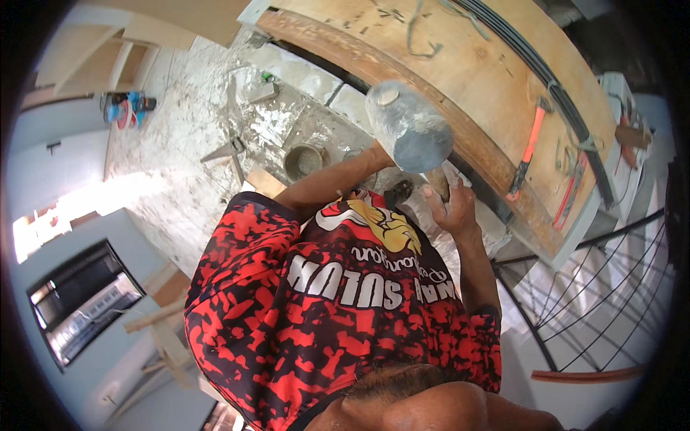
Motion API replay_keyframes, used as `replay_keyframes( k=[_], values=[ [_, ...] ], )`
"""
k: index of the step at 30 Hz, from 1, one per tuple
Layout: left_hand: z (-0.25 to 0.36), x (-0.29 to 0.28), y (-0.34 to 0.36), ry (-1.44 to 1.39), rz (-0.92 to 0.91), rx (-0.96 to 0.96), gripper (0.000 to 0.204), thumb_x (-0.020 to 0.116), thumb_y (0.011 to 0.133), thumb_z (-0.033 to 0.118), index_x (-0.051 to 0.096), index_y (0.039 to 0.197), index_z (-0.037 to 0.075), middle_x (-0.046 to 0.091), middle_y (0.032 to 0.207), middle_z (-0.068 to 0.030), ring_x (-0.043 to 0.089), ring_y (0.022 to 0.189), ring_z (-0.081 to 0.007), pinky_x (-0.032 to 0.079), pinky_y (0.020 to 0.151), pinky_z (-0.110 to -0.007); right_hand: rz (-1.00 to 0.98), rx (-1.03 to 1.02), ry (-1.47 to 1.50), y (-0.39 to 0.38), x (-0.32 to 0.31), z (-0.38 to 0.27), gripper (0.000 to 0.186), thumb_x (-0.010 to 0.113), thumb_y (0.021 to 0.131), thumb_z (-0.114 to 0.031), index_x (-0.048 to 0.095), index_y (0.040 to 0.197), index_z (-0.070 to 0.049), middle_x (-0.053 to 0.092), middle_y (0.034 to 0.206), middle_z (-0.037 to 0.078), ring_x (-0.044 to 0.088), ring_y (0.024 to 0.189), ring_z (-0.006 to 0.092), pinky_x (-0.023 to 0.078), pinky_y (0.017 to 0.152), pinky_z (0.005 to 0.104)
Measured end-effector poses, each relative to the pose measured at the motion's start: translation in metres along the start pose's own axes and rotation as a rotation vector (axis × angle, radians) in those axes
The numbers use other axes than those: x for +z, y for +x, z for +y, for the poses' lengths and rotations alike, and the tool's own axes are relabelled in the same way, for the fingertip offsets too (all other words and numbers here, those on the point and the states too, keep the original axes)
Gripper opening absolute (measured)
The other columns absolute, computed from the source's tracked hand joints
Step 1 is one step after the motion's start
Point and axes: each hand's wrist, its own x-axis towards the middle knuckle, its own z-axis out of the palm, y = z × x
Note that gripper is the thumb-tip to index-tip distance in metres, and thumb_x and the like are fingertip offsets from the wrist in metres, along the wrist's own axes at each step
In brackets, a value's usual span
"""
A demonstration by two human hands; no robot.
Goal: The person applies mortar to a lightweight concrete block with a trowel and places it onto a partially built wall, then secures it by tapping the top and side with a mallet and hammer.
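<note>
A large grey mallet [408, 126] with a pale, dusty face is held over the long worn wooden board [323, 47] along the plywood's edge. My right hand [453, 205] grips its short wooden handle below the head. My left hand [379, 154] reaches up to the lower left side of the head, its fingers hidden behind it. On the plywood [496, 65], right of the mallet, lie an orange-handled hammer [528, 147], a red tool [568, 192] and dark strapped rods [543, 72].
The dusty floor [176, 122] holds a bucket [303, 164], a metal square [233, 151] and a blue power tool [126, 108]. A black metal railing [550, 302] stands at the right. Pale wood pieces [154, 323] and a window [86, 302] are at the left.
</note>
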Motion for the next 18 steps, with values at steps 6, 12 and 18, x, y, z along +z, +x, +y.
replay_keyframes(
  k=[6, 12, 18],
  values=[
    [0.007, -0.017, 0.011, -0.146, -0.321, -0.096, 0.037, 0.057, 0.078, 0.034, 0.06, 0.109, 0.013, 0.059, 0.112, -0.0106, 0.052, 0.11, -0.0289, 0.035, 0.1, -0.044, 0.005, 0.007, 0.081, 0.057, 0.045, -0.007, 0.046, 0.057, 0.089, -0.024, 0.044, 0.125, 0.002, 0.061, 0.104, 0.025, 0.064, 0.084, 0.0412, 0.05, 0.072, 0.0431],
    [-0.004, 0.028, -0.017, -0.904, 0.024, -0.323, 0.028, 0.055, 0.076, 0.03, 0.061, 0.098, 0.013, 0.059, 0.104, -0.0093, 0.051, 0.106, -0.028, 0.034, 0.1, -0.045, -0.318, 0.135, -0.078, 0.086, 0.062, -0.006, 0.051, 0.052, 0.091, -0.029, 0.04, 0.13, 0.002, 0.058, 0.11, 0.027, 0.059, 0.096, 0.0451, 0.048, 0.081, 0.0471],
    [0.004, -0.008, 0.0, 0.092, -0.076, 0.055, 0.032, 0.054, 0.077, 0.031, 0.059, 0.1, 0.01, 0.058, 0.108, -0.0114, 0.049, 0.108, -0.0296, 0.028, 0.105, -0.047, -0.2, 0.079, -0.011, 0.062, 0.078, 0.016, 0.05, 0.053, 0.091, -0.026, 0.04, 0.129, 0.004, 0.053, 0.117, 0.03, 0.055, 0.103, 0.0451, 0.047, 0.085, 0.0459]
  ],
)
